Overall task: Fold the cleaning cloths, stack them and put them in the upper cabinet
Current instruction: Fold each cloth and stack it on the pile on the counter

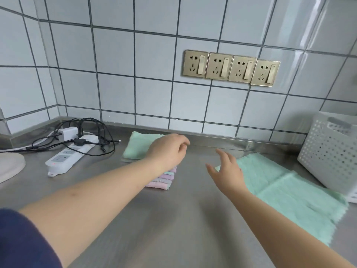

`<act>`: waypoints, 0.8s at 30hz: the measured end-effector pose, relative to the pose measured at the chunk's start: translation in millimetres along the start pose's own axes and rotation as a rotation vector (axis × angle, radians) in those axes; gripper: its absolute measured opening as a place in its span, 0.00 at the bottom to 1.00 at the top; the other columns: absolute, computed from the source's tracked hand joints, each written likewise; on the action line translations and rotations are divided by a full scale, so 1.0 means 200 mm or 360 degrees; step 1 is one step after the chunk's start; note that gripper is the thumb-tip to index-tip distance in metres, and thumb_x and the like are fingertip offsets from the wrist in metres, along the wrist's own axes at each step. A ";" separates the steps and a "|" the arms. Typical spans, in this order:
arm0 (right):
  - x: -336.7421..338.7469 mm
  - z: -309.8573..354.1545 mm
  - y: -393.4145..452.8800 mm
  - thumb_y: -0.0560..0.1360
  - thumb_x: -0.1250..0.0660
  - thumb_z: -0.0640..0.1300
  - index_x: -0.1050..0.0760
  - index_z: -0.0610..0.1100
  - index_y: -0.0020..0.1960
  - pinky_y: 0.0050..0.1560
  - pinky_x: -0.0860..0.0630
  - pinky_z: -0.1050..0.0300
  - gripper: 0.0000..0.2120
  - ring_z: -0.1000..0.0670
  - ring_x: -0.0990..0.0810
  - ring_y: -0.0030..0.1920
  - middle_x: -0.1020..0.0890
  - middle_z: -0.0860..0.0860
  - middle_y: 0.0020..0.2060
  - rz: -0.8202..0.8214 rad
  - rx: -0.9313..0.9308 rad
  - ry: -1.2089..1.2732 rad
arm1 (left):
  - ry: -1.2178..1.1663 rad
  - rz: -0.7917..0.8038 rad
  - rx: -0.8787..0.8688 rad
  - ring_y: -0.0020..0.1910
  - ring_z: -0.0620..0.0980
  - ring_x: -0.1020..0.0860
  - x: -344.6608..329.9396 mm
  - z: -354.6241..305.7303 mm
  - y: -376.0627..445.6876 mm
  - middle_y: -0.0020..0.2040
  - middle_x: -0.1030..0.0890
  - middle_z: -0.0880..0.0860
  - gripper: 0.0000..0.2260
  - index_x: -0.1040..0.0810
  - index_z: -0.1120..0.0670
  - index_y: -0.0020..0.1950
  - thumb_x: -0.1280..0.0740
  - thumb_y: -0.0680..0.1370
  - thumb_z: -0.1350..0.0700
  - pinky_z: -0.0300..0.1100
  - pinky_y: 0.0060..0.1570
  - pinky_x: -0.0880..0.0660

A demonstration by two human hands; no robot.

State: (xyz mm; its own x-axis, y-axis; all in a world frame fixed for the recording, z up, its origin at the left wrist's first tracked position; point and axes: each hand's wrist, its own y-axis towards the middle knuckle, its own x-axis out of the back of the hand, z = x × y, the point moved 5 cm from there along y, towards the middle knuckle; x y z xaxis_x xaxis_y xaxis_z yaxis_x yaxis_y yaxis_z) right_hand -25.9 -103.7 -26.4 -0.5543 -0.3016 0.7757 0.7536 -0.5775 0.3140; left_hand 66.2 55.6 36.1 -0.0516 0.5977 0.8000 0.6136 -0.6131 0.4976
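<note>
The brushed stainless-steel countertop carries everything in play. Largest on it is the unfolded mint-green fleece cleaning cloth, lying flat just to the right of the right hand, its near corner under that hand's fingers. The hand hovers or barely touches, fingers spread and holding nothing. Beyond the cloth stands a white perforated plastic basket.

Under the left hand sits the stack of folded cloths: pink, lilac and pale stripes at its near edge, a folded mint-green cloth on top reaching past the knuckles toward the wall. That hand rests palm-down on the stack, fingers loosely curled, gripping nothing. Left of it lie a white power strip and tangled black cables.

The folding step seems underway, with one cloth left to fold. Next, the right hand would likely need to pinch the flat cloth's edge and draw it to open counter between the hands. The upper cabinet is out of view.
</note>
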 end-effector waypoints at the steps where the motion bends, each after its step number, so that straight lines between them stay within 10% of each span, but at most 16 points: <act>1: 0.05 -0.07 -0.02 0.76 0.37 0.53 0.37 0.51 0.71 0.71 0.41 0.44 0.25 0.50 0.37 0.71 0.36 0.50 0.72 -0.0004 -0.0024 -0.0011 | -0.0012 0.0049 -0.0043 0.54 0.48 0.24 -0.04 -0.05 -0.01 0.53 0.20 0.46 0.11 0.21 0.47 0.56 0.41 0.78 0.55 0.41 0.51 0.29; 12: 0.39 -0.58 -0.31 0.72 0.32 0.56 0.24 0.52 0.51 0.45 0.29 0.59 0.11 0.52 0.25 0.46 0.25 0.54 0.49 0.0347 -0.0108 -0.0359 | -0.0091 0.0815 -0.0369 0.61 0.48 0.27 -0.62 -0.54 -0.09 0.62 0.24 0.50 0.14 0.24 0.51 0.62 0.36 0.77 0.57 0.40 0.62 0.33; 24: 0.41 -0.65 -0.30 0.77 0.38 0.49 0.23 0.45 0.48 0.41 0.29 0.56 0.09 0.48 0.24 0.43 0.20 0.50 0.41 0.0353 -0.0235 -0.0167 | -0.0021 0.0741 -0.0437 0.59 0.48 0.26 -0.79 -0.63 -0.07 0.56 0.22 0.49 0.12 0.22 0.49 0.60 0.35 0.77 0.52 0.46 0.58 0.30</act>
State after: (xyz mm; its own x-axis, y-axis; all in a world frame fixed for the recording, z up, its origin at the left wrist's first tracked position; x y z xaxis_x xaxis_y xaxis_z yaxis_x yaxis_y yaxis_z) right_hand -163.0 -193.6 -52.6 -0.3362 -0.3573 0.8714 0.7884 -0.6129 0.0529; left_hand -34.2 -95.9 -55.6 0.1876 0.2361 0.9534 0.3407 -0.9260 0.1623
